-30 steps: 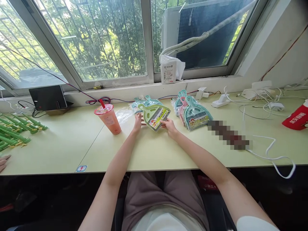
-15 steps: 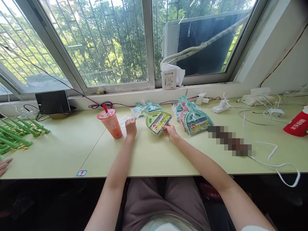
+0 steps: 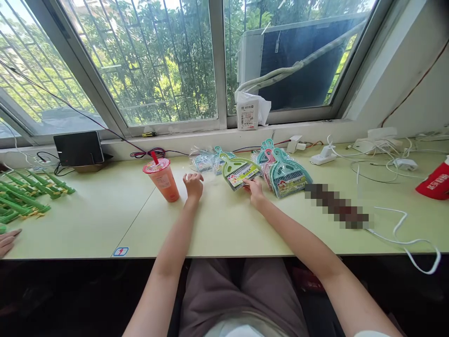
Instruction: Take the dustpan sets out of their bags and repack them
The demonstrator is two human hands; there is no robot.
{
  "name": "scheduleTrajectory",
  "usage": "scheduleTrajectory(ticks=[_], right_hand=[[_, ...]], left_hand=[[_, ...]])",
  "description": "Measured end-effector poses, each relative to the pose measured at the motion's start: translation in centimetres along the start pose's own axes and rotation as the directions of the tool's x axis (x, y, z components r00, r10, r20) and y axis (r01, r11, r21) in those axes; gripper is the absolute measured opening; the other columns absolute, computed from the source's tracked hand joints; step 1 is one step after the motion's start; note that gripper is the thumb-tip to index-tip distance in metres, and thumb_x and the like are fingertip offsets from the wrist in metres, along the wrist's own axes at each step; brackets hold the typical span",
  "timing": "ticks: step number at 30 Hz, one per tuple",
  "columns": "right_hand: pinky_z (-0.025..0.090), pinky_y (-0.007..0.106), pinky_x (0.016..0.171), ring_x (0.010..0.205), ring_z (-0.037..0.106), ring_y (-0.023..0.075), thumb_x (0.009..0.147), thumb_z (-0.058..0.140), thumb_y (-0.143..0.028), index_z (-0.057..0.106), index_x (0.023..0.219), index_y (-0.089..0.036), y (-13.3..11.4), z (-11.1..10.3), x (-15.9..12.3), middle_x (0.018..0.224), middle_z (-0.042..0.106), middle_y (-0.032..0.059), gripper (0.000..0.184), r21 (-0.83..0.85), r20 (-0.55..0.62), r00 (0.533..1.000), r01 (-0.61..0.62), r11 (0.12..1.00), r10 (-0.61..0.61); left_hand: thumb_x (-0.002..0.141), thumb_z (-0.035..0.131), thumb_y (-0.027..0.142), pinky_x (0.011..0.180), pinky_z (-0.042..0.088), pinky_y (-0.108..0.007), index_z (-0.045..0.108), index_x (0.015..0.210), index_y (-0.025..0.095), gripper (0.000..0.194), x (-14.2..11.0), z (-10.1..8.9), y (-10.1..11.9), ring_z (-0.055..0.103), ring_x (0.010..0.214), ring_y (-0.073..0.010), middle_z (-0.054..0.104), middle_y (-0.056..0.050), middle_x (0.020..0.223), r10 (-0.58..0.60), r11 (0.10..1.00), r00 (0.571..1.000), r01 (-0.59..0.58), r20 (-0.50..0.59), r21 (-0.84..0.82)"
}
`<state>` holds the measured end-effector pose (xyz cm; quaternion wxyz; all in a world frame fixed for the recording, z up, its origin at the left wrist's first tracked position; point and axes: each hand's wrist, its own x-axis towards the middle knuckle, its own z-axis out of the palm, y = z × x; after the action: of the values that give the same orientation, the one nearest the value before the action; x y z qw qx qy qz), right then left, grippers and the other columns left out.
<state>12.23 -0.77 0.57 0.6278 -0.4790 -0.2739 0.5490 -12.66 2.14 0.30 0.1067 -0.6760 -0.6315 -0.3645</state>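
My right hand [image 3: 255, 191] grips the lower right edge of a light green dustpan-and-brush set [image 3: 238, 169], which has a printed label across its front. The set's handle points up and to the left. Left of it, my left hand [image 3: 194, 186] is over the table with fingers loosely bent and apart, nothing visible in them. Behind the hands lie blue-green sets [image 3: 225, 152] and clear plastic wrapping [image 3: 202, 160]. Close on the right, several wrapped sets, blue-green [image 3: 288, 173] and pink [image 3: 269, 156], form a pile.
An orange drink cup [image 3: 163, 182] with a red straw stands beside my left hand. Green plastic pieces [image 3: 28, 194] and another person's hand [image 3: 7, 242] are at far left. A tablet [image 3: 79, 149], a power strip [image 3: 323, 155], white cables and a red container [image 3: 435, 180] are around.
My right hand has moved the green dustpan-and-brush set rightward, toward the pile. My left hand has shifted slightly right and its fingers have loosened; the plastic beside it now lies farther back.
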Motion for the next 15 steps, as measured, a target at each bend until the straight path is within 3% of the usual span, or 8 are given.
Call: scheduleTrajectory(ticks=[3,6,11,15], right_hand=[[0.054,0.020,0.052,0.055,0.062,0.0099,0.075,0.065,-0.007,0.059,0.079,-0.017,0.0,0.2,-0.2,0.075,0.072,0.0016,0.013,-0.011,0.019,0.999,-0.043,0.999,0.043],[0.052,0.018,0.050,0.053,0.061,0.0092,0.075,0.065,-0.005,0.061,0.080,-0.016,-0.1,0.2,-0.2,0.073,0.072,0.0022,0.013,-0.043,0.074,0.994,-0.083,0.996,0.086],[0.050,0.017,0.047,0.052,0.061,0.0096,0.074,0.065,-0.003,0.063,0.081,-0.015,-0.6,0.0,-0.1,0.069,0.071,0.0019,0.014,-0.106,0.127,0.987,-0.087,0.991,0.100],[0.051,0.018,0.048,0.052,0.061,0.0102,0.073,0.066,-0.002,0.062,0.079,-0.015,-1.1,-0.2,0.0,0.066,0.071,0.0021,0.015,-0.171,0.166,0.981,-0.070,0.983,0.099]], left_hand=[[0.088,0.043,0.022,0.110,0.022,-0.052,0.068,0.091,0.022,0.025,0.0,0.7,-0.1,0.054,0.109,-0.0321,0.066,-0.013,0.101,-0.068,0.998,0.997,0.068,0.023,0.001],[0.082,0.057,0.038,0.111,0.019,-0.055,0.067,0.101,0.021,0.028,-0.1,1.2,0.0,0.050,0.115,-0.0361,0.062,-0.016,0.115,-0.052,0.999,0.998,0.052,0.045,0.010],[0.077,0.062,0.031,0.114,0.014,-0.056,0.070,0.089,0.021,0.017,-0.3,1.3,-0.2,0.049,0.116,-0.0375,0.063,-0.015,0.111,-0.006,0.999,0.995,0.001,0.095,0.046],[0.077,0.064,0.040,0.114,0.011,-0.058,0.070,0.093,0.021,0.025,-0.4,1.5,-0.2,0.049,0.116,-0.0389,0.064,-0.017,0.109,-0.035,0.999,0.998,0.035,0.056,-0.012]])
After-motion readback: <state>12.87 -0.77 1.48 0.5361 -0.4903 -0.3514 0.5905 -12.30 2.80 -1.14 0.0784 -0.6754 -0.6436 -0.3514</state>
